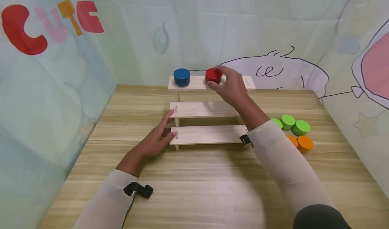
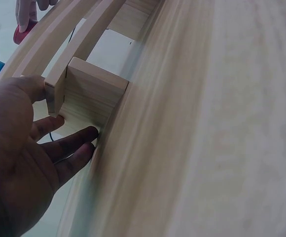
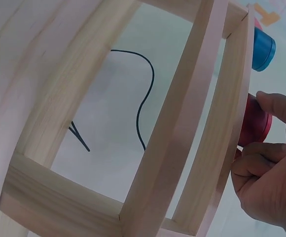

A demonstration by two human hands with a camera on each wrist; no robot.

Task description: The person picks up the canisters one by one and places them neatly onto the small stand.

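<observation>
A three-step wooden stand (image 1: 209,135) stands on the table, its highest board at the back. On that top board, the right hand (image 1: 232,87) grips a red round block (image 1: 212,75) between thumb and fingers. The right wrist view shows the red block (image 3: 255,121) resting against the board's surface. To its left on the same board sits a blue round block (image 1: 181,77), apart from the hand. The left hand (image 1: 155,139) touches the stand's left end, its thumb on the lowest board and its other fingers extended beside the end support (image 2: 91,94).
Right of the stand lie several green round blocks (image 1: 301,127) and orange round blocks (image 1: 305,144), partly hidden by the right sleeve. The wood-grain table (image 1: 194,188) meets printed cloth walls (image 1: 136,36) at the back and both sides.
</observation>
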